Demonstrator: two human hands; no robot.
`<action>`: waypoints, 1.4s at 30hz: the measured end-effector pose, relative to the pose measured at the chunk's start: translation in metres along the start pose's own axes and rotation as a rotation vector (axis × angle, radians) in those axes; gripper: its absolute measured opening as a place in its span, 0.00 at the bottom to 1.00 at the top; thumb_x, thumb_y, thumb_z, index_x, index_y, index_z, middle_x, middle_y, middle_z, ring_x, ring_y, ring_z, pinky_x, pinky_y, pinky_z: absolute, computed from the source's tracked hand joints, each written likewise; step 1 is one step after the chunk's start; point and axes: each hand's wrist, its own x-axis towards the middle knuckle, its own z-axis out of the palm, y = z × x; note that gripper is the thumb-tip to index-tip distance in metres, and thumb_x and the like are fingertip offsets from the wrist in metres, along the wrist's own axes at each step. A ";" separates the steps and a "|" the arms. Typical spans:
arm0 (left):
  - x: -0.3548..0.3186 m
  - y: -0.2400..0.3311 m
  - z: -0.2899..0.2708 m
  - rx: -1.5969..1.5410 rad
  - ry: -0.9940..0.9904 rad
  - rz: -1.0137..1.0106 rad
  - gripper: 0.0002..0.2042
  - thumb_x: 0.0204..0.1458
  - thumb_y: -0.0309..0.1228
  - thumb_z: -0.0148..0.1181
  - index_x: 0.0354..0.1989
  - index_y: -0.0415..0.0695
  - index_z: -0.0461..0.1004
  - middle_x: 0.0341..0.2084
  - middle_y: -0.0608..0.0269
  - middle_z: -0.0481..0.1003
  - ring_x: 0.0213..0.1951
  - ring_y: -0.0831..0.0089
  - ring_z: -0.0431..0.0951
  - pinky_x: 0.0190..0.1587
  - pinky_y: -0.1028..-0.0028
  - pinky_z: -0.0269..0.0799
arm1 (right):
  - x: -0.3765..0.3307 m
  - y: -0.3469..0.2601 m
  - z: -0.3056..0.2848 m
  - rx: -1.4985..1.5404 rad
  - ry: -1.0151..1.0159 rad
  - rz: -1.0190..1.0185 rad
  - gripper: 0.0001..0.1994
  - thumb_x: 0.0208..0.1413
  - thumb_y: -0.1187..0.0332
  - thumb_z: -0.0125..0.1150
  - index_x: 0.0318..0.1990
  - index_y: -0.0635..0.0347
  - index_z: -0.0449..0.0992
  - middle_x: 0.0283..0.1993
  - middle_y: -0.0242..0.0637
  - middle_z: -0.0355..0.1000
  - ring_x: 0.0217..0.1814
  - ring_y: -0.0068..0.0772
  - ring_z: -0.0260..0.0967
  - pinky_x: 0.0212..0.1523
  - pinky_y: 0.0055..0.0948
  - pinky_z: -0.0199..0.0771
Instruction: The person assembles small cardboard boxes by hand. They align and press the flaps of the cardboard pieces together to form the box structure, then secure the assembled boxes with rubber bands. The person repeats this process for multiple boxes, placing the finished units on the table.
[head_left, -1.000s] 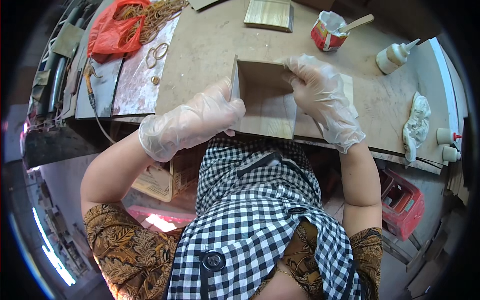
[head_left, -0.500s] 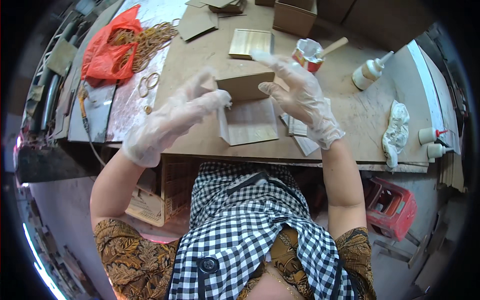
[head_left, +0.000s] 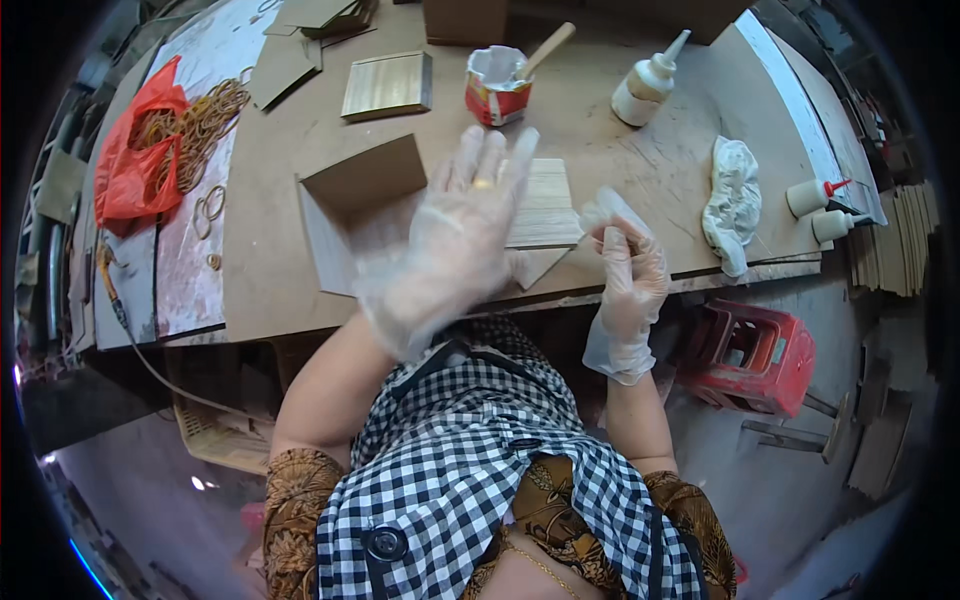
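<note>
Head view: open box (head_left: 362,188) sits on the tabletop (head_left: 270,290), left hand (head_left: 450,240) spread near its right side, right hand (head_left: 632,280) apart, curled, hold unclear; likely light, stiff, somewhat fragile if squeezed, best taken by opposite walls (head_left: 388,167).

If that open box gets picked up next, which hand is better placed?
Probably the left hand: it partly covers the open box in this view, while the right hand is farther off, beyond the pale board.
</note>
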 end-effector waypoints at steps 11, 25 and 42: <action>0.040 -0.013 -0.003 -0.170 -0.322 -0.059 0.63 0.29 0.34 0.77 0.76 0.54 0.40 0.62 0.28 0.61 0.68 0.37 0.54 0.71 0.56 0.53 | -0.003 0.007 -0.022 0.122 0.107 0.048 0.10 0.64 0.80 0.53 0.51 0.67 0.75 0.55 0.45 0.75 0.49 0.27 0.76 0.51 0.28 0.78; 0.027 -0.011 -0.002 -0.092 -0.106 -0.077 0.64 0.29 0.35 0.81 0.76 0.50 0.40 0.69 0.41 0.56 0.73 0.43 0.46 0.73 0.50 0.43 | 0.013 0.003 -0.018 0.178 0.102 0.128 0.12 0.65 0.78 0.53 0.54 0.66 0.74 0.52 0.40 0.76 0.46 0.24 0.75 0.46 0.23 0.75; -0.023 0.024 0.041 -0.079 0.185 -0.266 0.54 0.43 0.34 0.72 0.74 0.35 0.40 0.63 0.35 0.60 0.62 0.39 0.63 0.66 0.52 0.57 | 0.089 0.011 0.021 -0.280 -0.347 0.561 0.27 0.57 0.62 0.60 0.61 0.69 0.70 0.47 0.46 0.78 0.45 0.36 0.76 0.48 0.29 0.73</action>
